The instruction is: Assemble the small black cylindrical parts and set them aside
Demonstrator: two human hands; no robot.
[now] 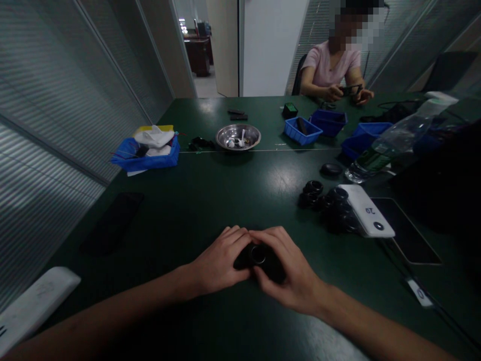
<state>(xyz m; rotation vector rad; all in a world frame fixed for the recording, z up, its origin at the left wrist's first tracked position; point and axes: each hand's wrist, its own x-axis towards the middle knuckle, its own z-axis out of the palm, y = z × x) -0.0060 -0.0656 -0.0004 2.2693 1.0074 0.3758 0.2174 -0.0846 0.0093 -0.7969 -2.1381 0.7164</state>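
Observation:
A small black object with a shiny round ring point(258, 254) on its upper face is close above or on the green table, between my two hands; its exact kind does not show. My left hand point(225, 254) grips it from the left, thumb in front and fingers behind. From the right, my right hand point(287, 265) curls round it, with thumb and fingertips at its edges. The fingertips of both hands meet at its far side. To the right lies a cluster of similar black ringed parts point(330, 205), partly against a white power bank-like device point(370, 213).
A metal bowl point(238, 138) with small white parts stands ahead. Blue bins point(148, 161) are at left and back right. A plastic bottle point(398, 135) leans at right, near a dark tablet-like slab point(408, 235) and cable. Another person point(330, 70) sits across the table.

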